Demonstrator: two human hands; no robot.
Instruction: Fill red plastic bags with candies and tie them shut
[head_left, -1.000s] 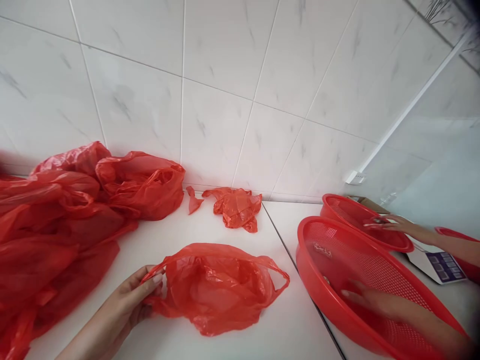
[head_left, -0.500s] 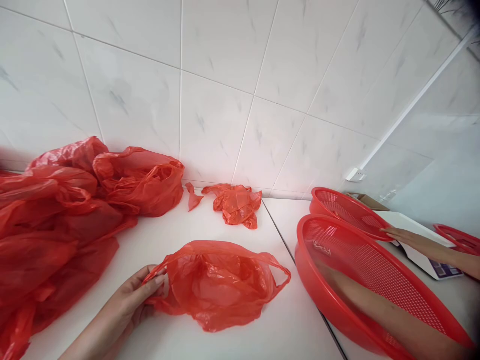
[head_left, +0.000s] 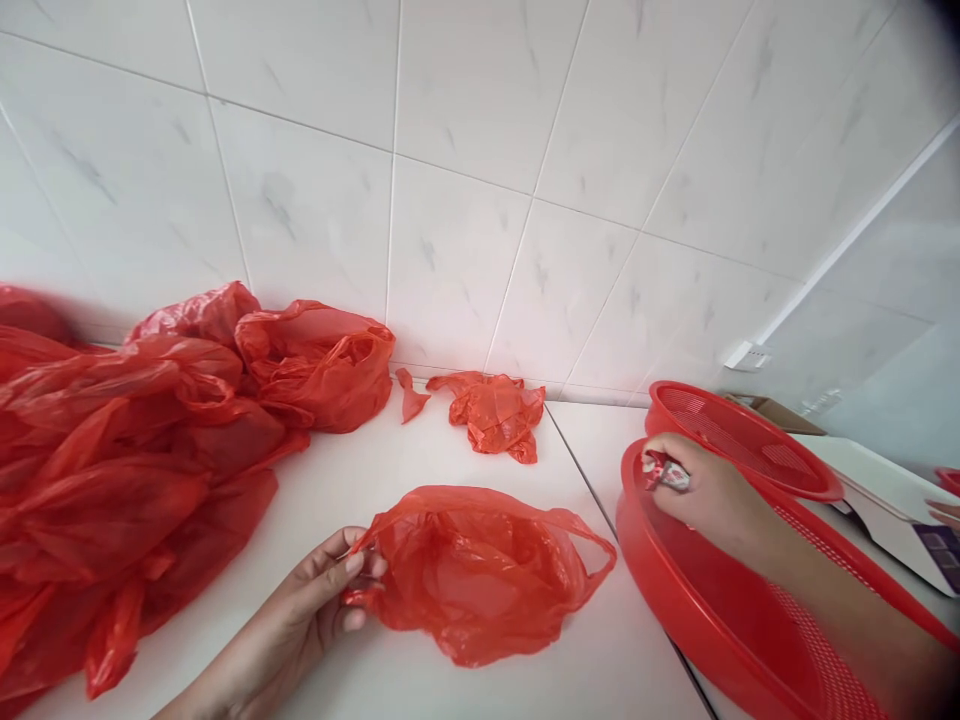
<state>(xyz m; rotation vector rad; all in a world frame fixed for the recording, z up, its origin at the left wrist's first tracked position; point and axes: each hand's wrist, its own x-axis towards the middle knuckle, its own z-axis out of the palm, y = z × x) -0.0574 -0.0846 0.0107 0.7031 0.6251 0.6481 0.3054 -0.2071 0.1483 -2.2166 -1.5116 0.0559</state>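
Observation:
My left hand (head_left: 319, 610) pinches the left handle of a crumpled red plastic bag (head_left: 487, 575) lying open on the white counter (head_left: 315, 500). My right hand (head_left: 709, 495) is raised over the near red mesh basket (head_left: 660, 580), fingers closed on a small red and silver wrapped item (head_left: 664, 472). The bag's other handle loops toward the basket's rim.
A big heap of red plastic bags (head_left: 127, 460) fills the left side against the tiled wall. A small crumpled red bag (head_left: 499, 412) lies by the wall. A second red basket (head_left: 739, 440) sits behind the first, beside a white scale (head_left: 896, 500). Another person's fingertips (head_left: 945, 512) show at the right edge.
My right hand came up out of the near basket holding a small wrapped item. The other person's hand drew back from the far basket to the right edge. My left hand kept hold of the bag.

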